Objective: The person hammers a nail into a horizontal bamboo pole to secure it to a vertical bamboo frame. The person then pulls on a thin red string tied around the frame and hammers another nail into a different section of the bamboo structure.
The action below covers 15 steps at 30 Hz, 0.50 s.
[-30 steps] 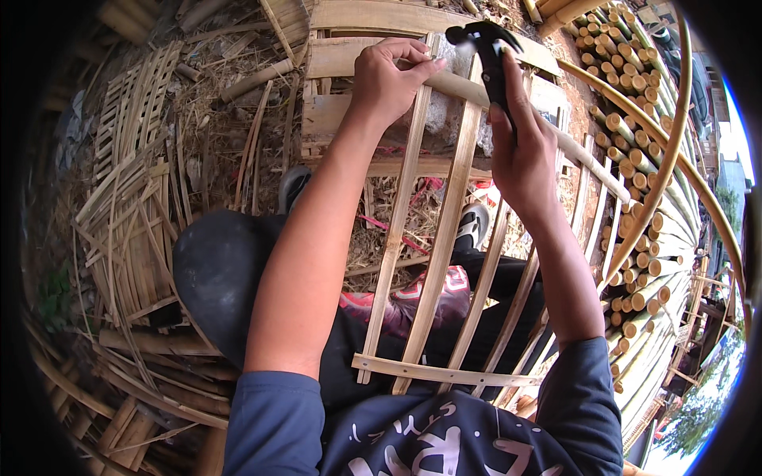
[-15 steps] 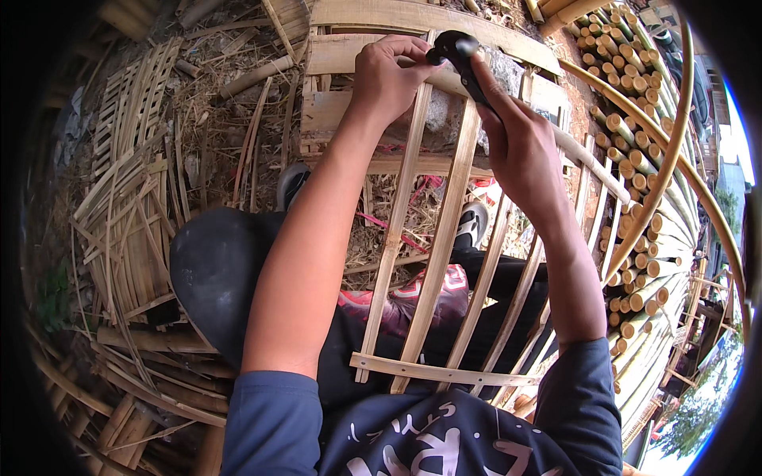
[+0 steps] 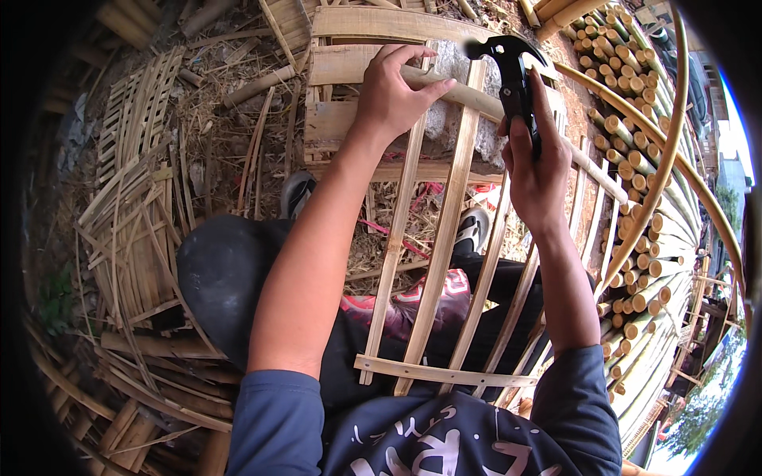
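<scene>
A black claw hammer [image 3: 516, 83] is gripped in my right hand [image 3: 540, 170], its head up and the index finger stretched along the handle. My left hand [image 3: 393, 95] has its thumb and forefinger spread apart at the left end of a round bamboo pole [image 3: 468, 97]. From that pole several flat bamboo slats [image 3: 435, 262] run toward me in a fan. A thin bamboo strip [image 3: 444, 373] crosses their near ends, close to my lap. Under the pole lies a pale, rough block [image 3: 451, 131] on a low wooden bench [image 3: 337, 107].
Cut bamboo poles [image 3: 635, 262] are stacked on the right, with a bent cane [image 3: 671, 170] arching in front. On the left lie woven slat panels [image 3: 131, 190] and bamboo scraps [image 3: 258, 86]. My knee [image 3: 230, 278] and shoes [image 3: 472, 230] sit around the slatted piece.
The hammer has moved right, away from my left hand, and now points more upright. My left thumb and forefinger, close together before, have spread apart.
</scene>
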Motion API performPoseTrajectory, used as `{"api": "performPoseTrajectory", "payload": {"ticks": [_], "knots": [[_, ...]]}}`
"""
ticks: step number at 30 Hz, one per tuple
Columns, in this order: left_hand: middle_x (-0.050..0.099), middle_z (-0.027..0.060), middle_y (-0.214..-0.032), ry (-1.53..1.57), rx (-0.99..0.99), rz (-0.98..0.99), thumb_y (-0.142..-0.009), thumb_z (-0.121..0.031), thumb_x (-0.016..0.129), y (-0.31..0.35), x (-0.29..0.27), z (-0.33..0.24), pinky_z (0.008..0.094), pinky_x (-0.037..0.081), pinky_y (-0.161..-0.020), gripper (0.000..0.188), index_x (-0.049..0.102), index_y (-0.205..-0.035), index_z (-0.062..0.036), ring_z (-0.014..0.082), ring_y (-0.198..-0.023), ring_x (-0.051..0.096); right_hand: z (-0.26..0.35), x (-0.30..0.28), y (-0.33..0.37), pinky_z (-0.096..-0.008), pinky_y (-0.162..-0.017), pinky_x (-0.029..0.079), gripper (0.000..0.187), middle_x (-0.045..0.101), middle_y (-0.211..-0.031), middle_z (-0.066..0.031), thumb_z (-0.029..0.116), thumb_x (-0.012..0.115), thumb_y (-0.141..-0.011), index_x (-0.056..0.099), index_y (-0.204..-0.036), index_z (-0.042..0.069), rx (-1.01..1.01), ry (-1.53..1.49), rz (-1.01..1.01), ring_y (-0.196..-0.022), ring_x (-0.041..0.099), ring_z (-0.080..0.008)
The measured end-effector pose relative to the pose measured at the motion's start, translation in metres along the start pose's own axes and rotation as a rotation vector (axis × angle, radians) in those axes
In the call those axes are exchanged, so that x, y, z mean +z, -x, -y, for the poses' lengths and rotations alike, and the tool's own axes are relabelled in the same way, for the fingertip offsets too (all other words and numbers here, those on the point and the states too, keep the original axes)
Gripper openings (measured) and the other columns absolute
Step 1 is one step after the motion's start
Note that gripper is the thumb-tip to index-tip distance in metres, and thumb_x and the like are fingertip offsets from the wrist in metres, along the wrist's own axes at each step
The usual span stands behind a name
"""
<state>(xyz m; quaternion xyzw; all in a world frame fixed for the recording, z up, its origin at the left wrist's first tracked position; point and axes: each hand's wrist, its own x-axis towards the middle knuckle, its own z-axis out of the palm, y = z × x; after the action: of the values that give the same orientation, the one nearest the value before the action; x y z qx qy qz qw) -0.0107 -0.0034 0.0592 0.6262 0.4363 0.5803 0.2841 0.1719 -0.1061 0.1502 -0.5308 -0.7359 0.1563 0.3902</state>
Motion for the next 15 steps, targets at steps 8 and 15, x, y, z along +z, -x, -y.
{"api": "performPoseTrajectory", "payload": {"ticks": [8,15], "knots": [[0.071,0.0080,-0.103,-0.103,0.090,-0.082,-0.078,-0.022,0.083,-0.007,-0.001,-0.012,0.0326,0.052,-0.090,0.023,0.075,-0.091,-0.0049,0.0217,-0.101,0.068,-0.009,-0.015,0.000,-0.0196,-0.052,0.039,0.055,0.062,-0.088,-0.0004,0.017,0.049,-0.107,0.031,-0.158,0.012,0.056,-0.054,-0.002,-0.059,0.044,-0.0027],[0.072,0.0055,-0.098,-0.086,0.024,-0.027,-0.080,-0.022,0.083,-0.014,0.004,-0.019,0.0308,0.051,-0.086,0.020,0.076,-0.081,-0.0032,0.0188,-0.097,0.068,-0.019,-0.020,-0.001,-0.0338,-0.078,0.052,0.056,0.071,-0.100,-0.0234,0.010,0.055,-0.101,0.037,-0.154,0.008,0.086,-0.053,0.030,-0.080,0.068,-0.0241]]}}
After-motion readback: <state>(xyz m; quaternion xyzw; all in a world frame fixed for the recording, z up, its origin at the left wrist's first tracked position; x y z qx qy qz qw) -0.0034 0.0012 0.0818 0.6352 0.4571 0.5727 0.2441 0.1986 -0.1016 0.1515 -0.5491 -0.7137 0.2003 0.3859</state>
